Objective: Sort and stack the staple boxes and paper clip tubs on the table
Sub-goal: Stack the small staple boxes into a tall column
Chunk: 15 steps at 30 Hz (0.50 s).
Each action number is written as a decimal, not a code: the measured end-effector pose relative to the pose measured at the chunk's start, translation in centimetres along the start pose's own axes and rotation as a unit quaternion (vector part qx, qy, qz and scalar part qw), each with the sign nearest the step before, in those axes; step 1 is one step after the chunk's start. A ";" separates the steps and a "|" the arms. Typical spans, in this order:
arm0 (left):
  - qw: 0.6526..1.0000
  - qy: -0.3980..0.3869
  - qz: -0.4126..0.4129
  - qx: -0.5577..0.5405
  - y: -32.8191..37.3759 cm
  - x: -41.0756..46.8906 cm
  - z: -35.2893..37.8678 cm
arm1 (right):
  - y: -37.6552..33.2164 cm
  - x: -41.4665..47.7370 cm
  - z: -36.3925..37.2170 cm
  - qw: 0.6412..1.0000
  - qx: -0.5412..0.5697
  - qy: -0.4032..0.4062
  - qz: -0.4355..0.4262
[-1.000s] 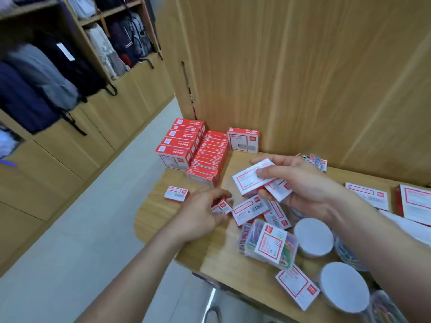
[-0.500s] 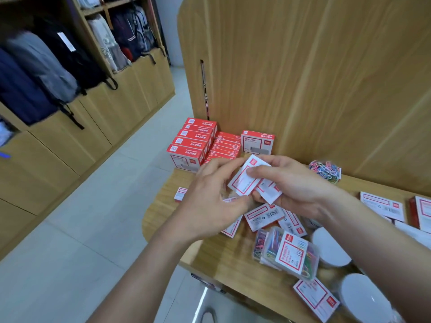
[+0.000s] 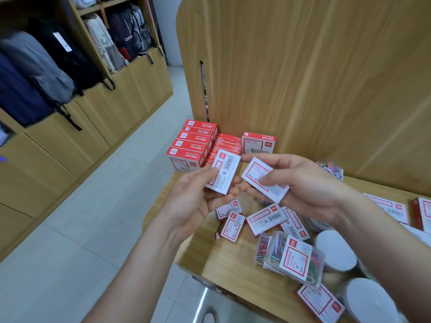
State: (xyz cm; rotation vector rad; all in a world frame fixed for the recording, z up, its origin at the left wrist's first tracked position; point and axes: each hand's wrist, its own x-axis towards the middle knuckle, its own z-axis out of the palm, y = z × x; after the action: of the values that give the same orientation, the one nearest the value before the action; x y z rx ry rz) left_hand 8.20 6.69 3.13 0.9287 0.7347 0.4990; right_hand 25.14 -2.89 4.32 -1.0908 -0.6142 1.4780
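While the left grip (image 3: 193, 201) pinches a white staple box (image 3: 224, 171) at mid-frame, the right grip (image 3: 303, 185) curls round a second white box (image 3: 264, 180) just beside it. Red staple boxes (image 3: 193, 145) stand stacked at upper centre, and a clear paper clip tub (image 3: 293, 257) lies lower right on the tabletop (image 3: 221, 264).

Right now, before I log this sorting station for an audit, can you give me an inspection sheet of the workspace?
Surface: wooden table, bare near the front edge.
Job's things: red staple boxes stacked at the back; loose white boxes; clear clip tub; white-lidded tubs.
Clutter: small pink item.
Hands: left hand holds barcode box; right hand holds red-framed box.
Cables: nothing seen.
Surroundings: wooden partition; backpacks on shelves.
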 end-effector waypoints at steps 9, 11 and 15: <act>0.999 -0.021 0.006 0.037 -0.2 0.5 -1.2 | -0.4 0.7 1.0 0.990 -0.040 0.125 -0.044; 0.999 -0.002 0.033 0.022 -0.4 0.6 -1.2 | -0.4 1.0 1.3 0.989 0.022 0.143 -0.030; 0.986 0.012 0.168 0.018 -0.8 0.8 -1.5 | -0.3 1.2 1.7 0.989 0.025 0.145 0.019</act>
State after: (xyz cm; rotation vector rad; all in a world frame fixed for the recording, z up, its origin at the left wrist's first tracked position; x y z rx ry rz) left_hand 7.68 7.62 1.56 1.0882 0.6117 0.7966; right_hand 23.91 -1.38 5.01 -1.2558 -0.3520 1.3259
